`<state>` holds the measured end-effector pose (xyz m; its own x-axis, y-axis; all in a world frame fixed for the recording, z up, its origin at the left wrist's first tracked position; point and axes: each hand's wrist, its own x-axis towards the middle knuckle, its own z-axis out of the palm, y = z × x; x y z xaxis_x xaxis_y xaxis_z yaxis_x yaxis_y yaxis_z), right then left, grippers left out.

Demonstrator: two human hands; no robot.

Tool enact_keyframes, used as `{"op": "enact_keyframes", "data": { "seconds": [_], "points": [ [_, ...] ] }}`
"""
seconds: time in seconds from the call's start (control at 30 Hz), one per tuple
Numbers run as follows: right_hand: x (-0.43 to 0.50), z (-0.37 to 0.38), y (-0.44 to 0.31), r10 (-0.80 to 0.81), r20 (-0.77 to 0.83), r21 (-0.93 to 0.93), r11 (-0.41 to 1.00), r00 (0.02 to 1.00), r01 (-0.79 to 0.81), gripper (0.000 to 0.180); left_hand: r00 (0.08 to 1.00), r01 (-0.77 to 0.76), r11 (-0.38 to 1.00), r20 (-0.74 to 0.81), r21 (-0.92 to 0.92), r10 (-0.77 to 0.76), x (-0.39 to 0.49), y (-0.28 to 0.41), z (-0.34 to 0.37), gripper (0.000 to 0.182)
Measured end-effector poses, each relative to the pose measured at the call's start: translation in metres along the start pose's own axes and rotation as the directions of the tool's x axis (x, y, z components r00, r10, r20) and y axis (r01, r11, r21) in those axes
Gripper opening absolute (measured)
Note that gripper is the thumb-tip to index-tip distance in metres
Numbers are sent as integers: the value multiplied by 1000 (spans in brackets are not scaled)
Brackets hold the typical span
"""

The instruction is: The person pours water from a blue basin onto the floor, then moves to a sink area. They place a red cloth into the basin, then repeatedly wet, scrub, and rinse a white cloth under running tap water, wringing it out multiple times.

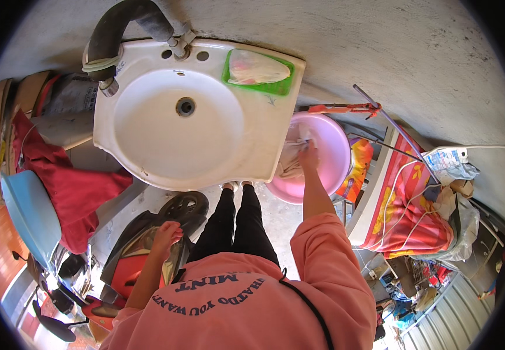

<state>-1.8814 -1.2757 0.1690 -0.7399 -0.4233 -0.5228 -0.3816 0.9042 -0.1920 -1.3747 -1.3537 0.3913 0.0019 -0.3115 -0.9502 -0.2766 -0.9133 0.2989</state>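
Note:
Down in a pink plastic basin (pixel 340 148), my right hand (pixel 308 156) grips a pale wet-looking cloth (pixel 291 162); its fingertips are partly hidden among the folds. The basin stands right of a white ceramic washbasin (pixel 173 144), partly beneath its edge. My left hand (pixel 167 236) hangs at my left side, fingers loosely curled, with nothing visible in it. Beyond it, lower down, is a red and black motor scooter (pixel 134 267). The washbasin has a drain hole (pixel 185 106) and a tap (pixel 182 48) wrapped in dark foam tubing (pixel 125 22).
A green tray (pixel 283 89) with a plastic bag (pixel 257 68) rests on the washbasin's right corner. At left are a blue basin (pixel 31 214) and a dark red cloth (pixel 69 183). Rods (pixel 392 122), cables and a red patterned cloth (pixel 403 210) crowd the right side.

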Motion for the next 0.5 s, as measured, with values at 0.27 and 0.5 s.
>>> {"op": "enact_keyframes", "data": {
  "seconds": [0.27, 0.5],
  "points": [
    [-19, -9, 15, -157, 8, 49, 986, 988, 156, 65, 999, -31, 998, 7, -55, 31, 5, -10, -7, 13],
    [-52, 13, 27, -92, 288, -280, 944, 953, 175, 70, 999, -22, 999, 31, -34, 23, 0, -13, -2, 12]
  ]
}}
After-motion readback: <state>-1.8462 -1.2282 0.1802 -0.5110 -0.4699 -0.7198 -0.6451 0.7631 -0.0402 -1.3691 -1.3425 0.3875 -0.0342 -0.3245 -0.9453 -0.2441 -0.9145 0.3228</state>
